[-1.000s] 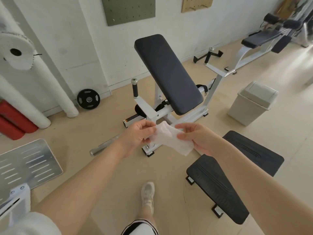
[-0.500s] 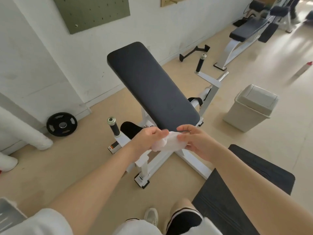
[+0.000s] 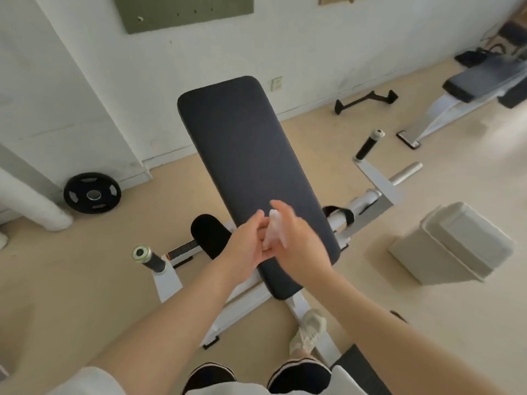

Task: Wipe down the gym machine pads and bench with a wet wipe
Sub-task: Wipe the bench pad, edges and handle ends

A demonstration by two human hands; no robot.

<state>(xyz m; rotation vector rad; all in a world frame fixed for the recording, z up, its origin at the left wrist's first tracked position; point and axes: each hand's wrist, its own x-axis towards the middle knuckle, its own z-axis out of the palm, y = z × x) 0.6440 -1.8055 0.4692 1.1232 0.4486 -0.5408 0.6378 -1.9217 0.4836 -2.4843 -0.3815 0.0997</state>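
Note:
A long black machine pad [image 3: 248, 166] slopes up toward the wall on a white frame [image 3: 168, 280]. Both my hands meet over its lower end. A folded white wet wipe [image 3: 275, 228] is squeezed between them. My left hand [image 3: 246, 243] holds it from the left with curled fingers. My right hand [image 3: 299, 240] covers it from the right, blurred by motion, fingers bent over the wipe. Most of the wipe is hidden between the hands. A second black bench [image 3: 479, 81] stands at the far right.
A pale lidded bin [image 3: 453, 243] stands on the floor to the right. A black weight plate [image 3: 91, 193] leans on the wall at left. Two handle posts [image 3: 149, 259] [image 3: 369, 143] flank the pad. My shoe [image 3: 309, 329] stands by the frame's base.
I have stepped closer and the pad now fills the middle. My hands have come together over its lower end, folding the wipe into a smaller wad.

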